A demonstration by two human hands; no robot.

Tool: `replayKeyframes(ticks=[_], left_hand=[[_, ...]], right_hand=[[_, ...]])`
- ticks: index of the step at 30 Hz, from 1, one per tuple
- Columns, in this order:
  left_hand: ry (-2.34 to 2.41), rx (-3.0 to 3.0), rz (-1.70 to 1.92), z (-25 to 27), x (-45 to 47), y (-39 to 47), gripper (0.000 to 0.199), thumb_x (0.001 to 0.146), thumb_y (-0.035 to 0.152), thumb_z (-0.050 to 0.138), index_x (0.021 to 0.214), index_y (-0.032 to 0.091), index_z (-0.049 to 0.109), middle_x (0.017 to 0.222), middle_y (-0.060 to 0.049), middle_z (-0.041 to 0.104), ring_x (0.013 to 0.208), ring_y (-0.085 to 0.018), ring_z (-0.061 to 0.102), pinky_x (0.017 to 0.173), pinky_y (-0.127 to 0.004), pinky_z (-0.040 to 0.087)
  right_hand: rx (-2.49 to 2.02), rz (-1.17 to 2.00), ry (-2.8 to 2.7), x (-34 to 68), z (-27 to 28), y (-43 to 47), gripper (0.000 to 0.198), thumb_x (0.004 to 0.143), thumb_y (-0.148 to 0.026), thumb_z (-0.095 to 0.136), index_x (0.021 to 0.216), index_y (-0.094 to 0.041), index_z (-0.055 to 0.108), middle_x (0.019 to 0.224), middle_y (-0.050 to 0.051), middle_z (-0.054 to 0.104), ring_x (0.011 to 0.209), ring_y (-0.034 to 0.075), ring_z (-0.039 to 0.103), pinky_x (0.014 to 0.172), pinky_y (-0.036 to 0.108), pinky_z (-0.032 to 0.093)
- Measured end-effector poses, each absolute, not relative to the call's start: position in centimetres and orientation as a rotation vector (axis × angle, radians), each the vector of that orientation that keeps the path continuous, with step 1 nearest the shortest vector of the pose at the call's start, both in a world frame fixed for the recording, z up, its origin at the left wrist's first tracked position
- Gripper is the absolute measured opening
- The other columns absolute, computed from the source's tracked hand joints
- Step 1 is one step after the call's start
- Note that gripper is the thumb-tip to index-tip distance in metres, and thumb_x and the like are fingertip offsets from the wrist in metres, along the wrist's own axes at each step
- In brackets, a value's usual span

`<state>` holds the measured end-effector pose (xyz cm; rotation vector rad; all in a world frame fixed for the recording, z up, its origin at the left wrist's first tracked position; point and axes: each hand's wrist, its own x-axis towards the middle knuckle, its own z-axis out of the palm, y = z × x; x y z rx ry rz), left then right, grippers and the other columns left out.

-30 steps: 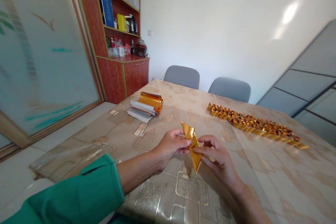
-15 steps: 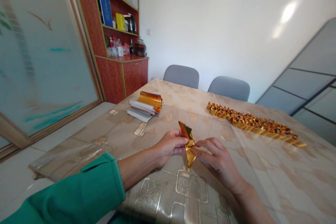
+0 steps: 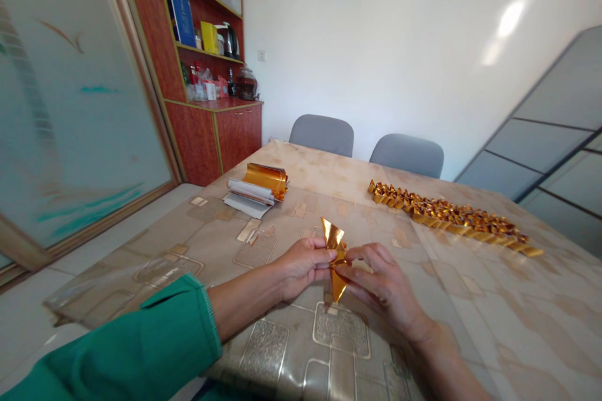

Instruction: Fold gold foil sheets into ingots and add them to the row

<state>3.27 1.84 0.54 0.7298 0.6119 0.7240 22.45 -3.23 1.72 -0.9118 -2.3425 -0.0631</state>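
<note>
Head view: 1 foil (image 3: 334, 237) between left hand (image 3: 305, 268) and right hand (image 3: 382, 279).
Left pinched closed on foil's side, likely steadying it; right half-curled against it, pinch uncertain. Stack (image 3: 266, 179) beyond left hand, folded row (image 3: 451, 218) beyond right, probably separated to avoid mixing.

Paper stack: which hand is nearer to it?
Left. The left hand is on the near side of the paper stack, slightly to its right; the right hand is farther, mostly right of the gold foil.
</note>
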Motion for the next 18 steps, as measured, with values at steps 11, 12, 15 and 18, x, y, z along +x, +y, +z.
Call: replayKeyframes(ticks=[11, 12, 15, 18], left_hand=[[0.528, 0.802, 0.795, 0.7, 3.5, 1.4, 0.027, 0.069, 0.022, 0.083, 0.091, 0.009, 0.073, 0.089, -0.01, 0.073, 0.079, -0.015, 0.068, 0.084, -0.031, 0.054], [0.508, 0.808, 0.802, 0.7, 3.5, 1.3, 0.029, 0.07, 0.024, 0.084, 0.092, 0.009, 0.073, 0.091, -0.01, 0.073, 0.082, -0.016, 0.068, 0.086, -0.032, 0.054], [0.459, 0.823, 0.821, 0.7, 3.6, 1.0, 0.031, 0.073, 0.029, 0.082, 0.095, 0.009, 0.072, 0.099, -0.012, 0.072, 0.089, -0.019, 0.068, 0.091, -0.036, 0.052], [0.453, 0.851, 0.836, 0.8, 3.7, 0.8, 0.031, 0.078, 0.034, 0.078, 0.098, 0.01, 0.072, 0.104, -0.013, 0.071, 0.094, -0.02, 0.067, 0.093, -0.036, 0.051]], right_hand=[[-1.089, 0.27, -1.942, 21.1, 1.4, -3.3, 0.02, 0.095, -0.028, 0.058, 0.079, -0.022, 0.069, 0.084, 0.004, 0.062, 0.085, 0.022, 0.055, 0.074, 0.034, 0.044], [-1.113, 0.291, -1.872, 20.9, 1.2, -3.2, 0.02, 0.094, -0.028, 0.059, 0.076, -0.021, 0.067, 0.082, 0.004, 0.061, 0.083, 0.021, 0.055, 0.073, 0.034, 0.043], [-1.171, 0.307, -1.719, 20.6, 0.6, -2.9, 0.022, 0.092, -0.027, 0.059, 0.071, -0.021, 0.06, 0.076, 0.001, 0.059, 0.077, 0.02, 0.054, 0.071, 0.032, 0.041], [-1.222, 0.263, -1.679, 20.5, 0.5, -2.7, 0.024, 0.091, -0.024, 0.06, 0.068, -0.021, 0.056, 0.072, 0.0, 0.058, 0.073, 0.019, 0.053, 0.069, 0.032, 0.04]])
